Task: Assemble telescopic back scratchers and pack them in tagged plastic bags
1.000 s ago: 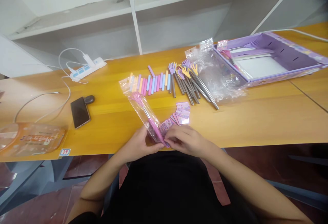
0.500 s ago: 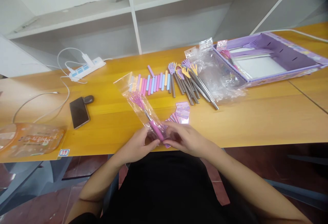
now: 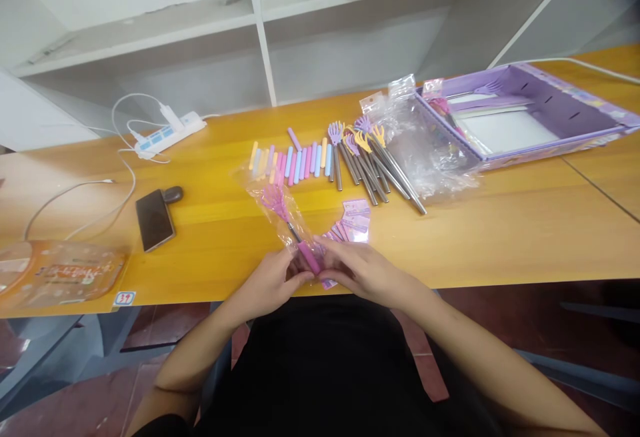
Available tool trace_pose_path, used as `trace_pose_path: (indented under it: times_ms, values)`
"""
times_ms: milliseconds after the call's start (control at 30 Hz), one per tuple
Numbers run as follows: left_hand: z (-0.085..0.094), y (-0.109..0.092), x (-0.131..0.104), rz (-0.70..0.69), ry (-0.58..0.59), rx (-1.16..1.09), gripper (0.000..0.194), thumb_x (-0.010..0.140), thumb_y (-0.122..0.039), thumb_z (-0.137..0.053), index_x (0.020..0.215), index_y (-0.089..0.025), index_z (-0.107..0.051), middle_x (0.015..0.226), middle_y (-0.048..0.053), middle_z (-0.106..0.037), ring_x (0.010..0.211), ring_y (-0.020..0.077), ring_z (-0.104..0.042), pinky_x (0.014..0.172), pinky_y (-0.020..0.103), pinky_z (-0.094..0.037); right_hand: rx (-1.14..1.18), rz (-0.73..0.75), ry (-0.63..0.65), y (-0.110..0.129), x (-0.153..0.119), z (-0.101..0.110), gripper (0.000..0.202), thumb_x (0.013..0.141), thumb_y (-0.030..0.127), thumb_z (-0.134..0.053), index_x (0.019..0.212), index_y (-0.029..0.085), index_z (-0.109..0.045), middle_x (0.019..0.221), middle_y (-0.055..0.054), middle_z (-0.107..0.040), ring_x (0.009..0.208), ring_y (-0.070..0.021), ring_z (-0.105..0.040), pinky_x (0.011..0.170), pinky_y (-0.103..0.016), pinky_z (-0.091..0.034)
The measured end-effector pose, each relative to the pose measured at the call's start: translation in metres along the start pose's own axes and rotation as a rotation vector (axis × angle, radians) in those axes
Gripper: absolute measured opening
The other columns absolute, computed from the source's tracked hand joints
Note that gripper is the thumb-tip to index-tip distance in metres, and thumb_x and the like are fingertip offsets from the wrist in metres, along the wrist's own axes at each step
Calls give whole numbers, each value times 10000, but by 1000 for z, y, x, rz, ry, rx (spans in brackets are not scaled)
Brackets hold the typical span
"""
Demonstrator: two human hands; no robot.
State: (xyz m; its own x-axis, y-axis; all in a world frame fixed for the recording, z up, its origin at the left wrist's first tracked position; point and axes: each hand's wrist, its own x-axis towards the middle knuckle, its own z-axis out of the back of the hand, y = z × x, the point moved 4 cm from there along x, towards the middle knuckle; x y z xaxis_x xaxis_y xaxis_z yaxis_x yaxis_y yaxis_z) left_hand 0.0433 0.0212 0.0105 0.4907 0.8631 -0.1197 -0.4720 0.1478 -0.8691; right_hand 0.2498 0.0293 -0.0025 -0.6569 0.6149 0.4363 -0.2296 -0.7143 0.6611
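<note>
A pink back scratcher (image 3: 309, 257) with a claw-shaped head lies inside a clear plastic bag (image 3: 295, 216), tilted up and to the left. My left hand (image 3: 273, 282) pinches the lower left side of the bag, and my right hand (image 3: 357, 267) grips its lower right side near the handle's end. Just beyond my right hand, pink cards (image 3: 357, 214) are fanned out on the table. Behind the bag lies a row of pastel handles (image 3: 303, 162). Metal rods with purple and yellow claw heads (image 3: 370, 164) are heaped to their right.
Empty clear bags (image 3: 425, 150) lie against a purple box (image 3: 545, 147) at the right. On the left are a power strip (image 3: 170, 136), a phone (image 3: 155, 220), cables and an orange-printed bag (image 3: 75, 270). Shelving rises behind the wooden table (image 3: 475, 244).
The bag with the pink scratcher has dropped slightly toward me, and its top end has swung lower, uncovering more of the leftmost handles. Both hands keep their hold.
</note>
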Motion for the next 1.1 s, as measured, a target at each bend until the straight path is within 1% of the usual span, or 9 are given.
trace_pose_path:
  times_ms: [100, 300, 467, 600, 700, 800, 867, 1000, 1100]
  values:
    - [3, -3, -3, -14, 3, -34, 150, 1057, -349, -671, 1119, -213, -677, 1021, 34, -754, 878, 190, -685, 820, 325, -540, 39, 2, 3, 5, 2, 7, 804, 1123, 202, -590, 1789, 327, -156, 1029, -19, -749, 900, -180, -712, 857, -336, -600]
    - [20, -7, -13, -62, -53, -151, 277, 1065, -407, -662, 1268, -224, -616, 1169, 75, -714, 1096, 235, -677, 992, 380, -537, 184, 13, 220, 42, 6, 14, 396, 1116, 148, -562, 1444, 304, -718, 1156, -58, -733, 1055, -163, -719, 911, -298, -592]
    - [20, 1, -6, -32, -205, -445, 379, 1062, -499, -665, 1293, -216, -565, 1205, 96, -715, 1090, 215, -692, 958, 345, -550, 246, 100, 471, 67, -2, -16, 282, 1097, 202, -630, 1339, 243, -768, 1147, -55, -790, 993, -153, -762, 848, -266, -595]
    - [20, 6, -4, 2, -294, -459, 466, 1034, -493, -705, 1371, -237, -510, 1164, 68, -725, 944, 178, -691, 859, 313, -552, 300, 141, 561, 69, -6, -20, 250, 1078, 248, -680, 1308, 237, -779, 1072, -35, -820, 858, -134, -766, 723, -237, -562]
    - [23, 12, -7, 64, -324, -326, 416, 1031, -445, -699, 1358, -235, -550, 1041, 19, -698, 764, 134, -623, 739, 279, -515, 263, -2, 434, 54, -2, -3, 174, 1100, 274, -644, 1193, 252, -790, 997, -12, -809, 852, -136, -753, 757, -252, -559]
    - [22, 14, -8, 78, -263, -252, 316, 1046, -409, -655, 1294, -219, -606, 928, -9, -649, 710, 125, -593, 708, 274, -498, 9, -211, 94, 28, 1, 18, 193, 1134, 298, -566, 1109, 224, -742, 982, -43, -778, 874, -176, -735, 809, -316, -567]
    - [20, 14, -8, 80, -234, -225, 325, 1057, -395, -635, 1328, -219, -603, 882, -24, -614, 702, 122, -573, 698, 267, -479, -221, -309, -58, 12, 0, 24, 195, 1119, 358, -597, 1174, 206, -706, 1039, -88, -760, 876, -219, -728, 784, -359, -573]
    - [13, 11, -6, 75, -183, -247, 450, 1072, -405, -625, 1469, -226, -508, 855, -39, -593, 701, 120, -544, 685, 255, -445, -442, -337, -48, -7, -1, 18, 449, 1029, 527, -724, 1336, 210, -644, 1163, -128, -729, 869, -274, -737, 736, -408, -593]
    - [8, 10, -5, 70, -180, -320, 553, 1082, -405, -623, 1551, -244, -378, 866, -42, -604, 690, 114, -545, 691, 251, -454, -424, -337, -49, -12, -1, 16, 416, 1035, 528, -717, 1300, 215, -647, 1133, -106, -716, 845, -257, -729, 712, -392, -586]
